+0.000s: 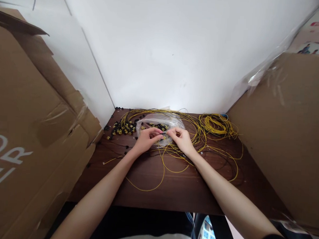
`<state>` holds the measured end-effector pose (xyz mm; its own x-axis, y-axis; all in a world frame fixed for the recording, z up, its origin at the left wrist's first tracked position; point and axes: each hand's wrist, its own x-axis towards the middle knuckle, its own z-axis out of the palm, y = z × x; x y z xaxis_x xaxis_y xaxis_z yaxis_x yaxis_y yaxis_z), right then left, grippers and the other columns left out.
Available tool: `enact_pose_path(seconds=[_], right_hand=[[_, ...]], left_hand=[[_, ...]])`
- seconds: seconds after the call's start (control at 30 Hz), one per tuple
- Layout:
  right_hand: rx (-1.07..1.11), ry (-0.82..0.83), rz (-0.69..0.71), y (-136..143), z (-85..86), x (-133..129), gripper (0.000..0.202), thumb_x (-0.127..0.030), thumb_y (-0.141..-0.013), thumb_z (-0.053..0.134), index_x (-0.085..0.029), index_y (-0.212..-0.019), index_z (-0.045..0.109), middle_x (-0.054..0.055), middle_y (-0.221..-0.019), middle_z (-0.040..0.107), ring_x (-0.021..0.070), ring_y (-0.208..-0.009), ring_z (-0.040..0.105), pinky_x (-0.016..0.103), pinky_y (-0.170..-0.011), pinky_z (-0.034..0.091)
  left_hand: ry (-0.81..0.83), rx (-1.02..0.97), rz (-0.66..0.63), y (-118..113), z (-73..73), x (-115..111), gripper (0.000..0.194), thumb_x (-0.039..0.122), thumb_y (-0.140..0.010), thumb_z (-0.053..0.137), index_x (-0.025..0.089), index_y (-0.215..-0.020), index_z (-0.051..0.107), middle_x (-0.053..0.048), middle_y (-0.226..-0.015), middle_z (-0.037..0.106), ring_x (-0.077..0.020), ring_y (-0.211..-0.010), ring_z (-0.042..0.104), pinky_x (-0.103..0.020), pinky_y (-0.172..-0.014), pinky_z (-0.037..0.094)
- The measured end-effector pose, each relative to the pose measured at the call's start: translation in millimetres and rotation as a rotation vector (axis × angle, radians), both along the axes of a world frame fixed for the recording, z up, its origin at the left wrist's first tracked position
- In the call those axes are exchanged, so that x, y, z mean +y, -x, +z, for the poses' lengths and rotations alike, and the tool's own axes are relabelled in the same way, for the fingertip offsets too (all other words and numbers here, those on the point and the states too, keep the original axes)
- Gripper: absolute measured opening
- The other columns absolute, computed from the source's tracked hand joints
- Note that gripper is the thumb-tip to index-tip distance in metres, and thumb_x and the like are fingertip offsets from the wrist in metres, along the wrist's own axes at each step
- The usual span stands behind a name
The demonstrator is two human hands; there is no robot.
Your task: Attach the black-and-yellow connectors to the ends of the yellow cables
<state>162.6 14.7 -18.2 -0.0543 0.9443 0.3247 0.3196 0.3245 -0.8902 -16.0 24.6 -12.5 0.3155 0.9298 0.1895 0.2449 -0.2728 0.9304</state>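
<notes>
Over a clear plastic bag (146,119), my left hand (147,139) and my right hand (182,138) meet with their fingertips pinched. Between them is a small dark connector piece (164,133), gripped from the left by thumb and forefinger. The right fingertips pinch its other end, where a thin wire seems to join; the exact joint is too small to make out. A loose yellow wire (163,169) curves down below the hands onto the brown table (172,195). Several black and yellow connectors (126,128) lie in a heap left of the bag, and more show inside it.
A coil of yellow wire (217,125) lies at the back right, with more wires strewn around the hands. Cardboard stands on the left (30,103) and on the right (285,132). A white wall (167,56) closes the back.
</notes>
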Motion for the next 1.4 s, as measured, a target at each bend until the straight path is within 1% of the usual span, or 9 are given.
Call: enact_pose_path(seconds=[0.2,0.43,0.53,0.63,0.7,0.93,1.2,1.3,1.4], right_hand=[[0.02,0.012,0.03,3.7,1.1,1.3,0.024,-0.037,-0.076,0.058,-0.015,-0.081,0.067,0.001,-0.062,0.059,0.0117,-0.053,0.045,0.024,-0.052,0.036],[-0.021,0.019,0.084,4.3,2.5,0.1,0.022,-0.035,-0.075,0.06,-0.014,-0.078,0.068,0.001,-0.059,0.058,0.0105,-0.05,0.043,0.024,-0.05,0.034],[-0.029,0.02,0.082,4.7,2.9,-0.5,0.022,-0.035,-0.075,0.06,-0.015,-0.077,0.068,0.001,-0.059,0.059,0.0107,-0.05,0.043,0.024,-0.05,0.034],[-0.026,0.026,0.079,5.3,4.2,-1.4,0.023,-0.036,-0.075,0.059,-0.014,-0.076,0.067,0.0,-0.058,0.058,0.0107,-0.05,0.044,0.023,-0.05,0.035],[-0.03,0.024,0.072,5.7,4.9,-2.0,0.024,-0.037,-0.076,0.059,-0.014,-0.075,0.066,0.0,-0.058,0.057,0.0105,-0.05,0.043,0.023,-0.05,0.034],[-0.025,0.02,0.045,6.2,3.2,-1.2,0.024,-0.038,-0.076,0.058,-0.015,-0.074,0.063,-0.002,-0.056,0.053,0.0102,-0.05,0.042,0.023,-0.051,0.033],[0.133,0.056,-0.041,5.7,1.7,2.0,0.027,-0.043,-0.075,0.057,-0.017,-0.07,0.058,-0.004,-0.053,0.046,0.0099,-0.048,0.038,0.023,-0.047,0.031],[0.155,0.043,-0.02,5.7,2.9,1.2,0.026,-0.043,-0.077,0.057,-0.017,-0.077,0.061,-0.003,-0.053,0.047,0.0104,-0.048,0.039,0.024,-0.048,0.032],[0.112,0.017,0.062,5.6,3.7,-0.4,0.031,-0.043,-0.082,0.051,-0.017,-0.091,0.065,-0.001,-0.058,0.056,0.0116,-0.049,0.044,0.025,-0.05,0.035]], left_hand=[[0.027,-0.01,-0.001,3.3,0.5,1.8,0.031,0.034,-0.069,0.068,0.011,-0.088,0.065,-0.006,-0.076,0.068,-0.0135,-0.064,0.059,-0.024,-0.06,0.046],[0.019,-0.048,-0.013,4.8,1.3,1.9,0.032,0.033,-0.07,0.067,0.01,-0.093,0.065,-0.007,-0.078,0.068,-0.0144,-0.067,0.06,-0.025,-0.063,0.046],[-0.019,0.009,-0.02,4.6,2.3,1.0,0.035,0.032,-0.072,0.064,0.01,-0.099,0.066,-0.006,-0.075,0.066,-0.0114,-0.06,0.054,-0.022,-0.056,0.041],[-0.074,0.089,-0.013,4.1,2.3,0.4,0.032,0.033,-0.074,0.063,0.012,-0.097,0.069,-0.002,-0.066,0.061,-0.0088,-0.053,0.044,-0.02,-0.049,0.033],[-0.084,0.097,-0.012,3.9,1.5,0.4,0.032,0.033,-0.074,0.062,0.012,-0.096,0.069,-0.001,-0.064,0.059,-0.0086,-0.053,0.043,-0.02,-0.049,0.032],[-0.065,0.067,-0.015,4.0,-0.1,1.2,0.033,0.035,-0.073,0.063,0.012,-0.096,0.069,-0.004,-0.072,0.064,-0.0102,-0.058,0.049,-0.021,-0.054,0.037],[-0.037,0.059,-0.02,5.2,0.9,1.9,0.035,0.036,-0.072,0.065,0.011,-0.096,0.069,-0.006,-0.073,0.067,-0.0119,-0.06,0.053,-0.022,-0.056,0.04],[-0.031,0.053,-0.019,5.3,-0.9,2.2,0.036,0.037,-0.072,0.065,0.01,-0.096,0.069,-0.006,-0.072,0.067,-0.0116,-0.059,0.052,-0.022,-0.055,0.039],[-0.041,0.055,0.0,4.1,-2.6,1.7,0.036,0.037,-0.072,0.065,0.01,-0.096,0.069,-0.005,-0.069,0.065,-0.0102,-0.056,0.048,-0.021,-0.052,0.035]])
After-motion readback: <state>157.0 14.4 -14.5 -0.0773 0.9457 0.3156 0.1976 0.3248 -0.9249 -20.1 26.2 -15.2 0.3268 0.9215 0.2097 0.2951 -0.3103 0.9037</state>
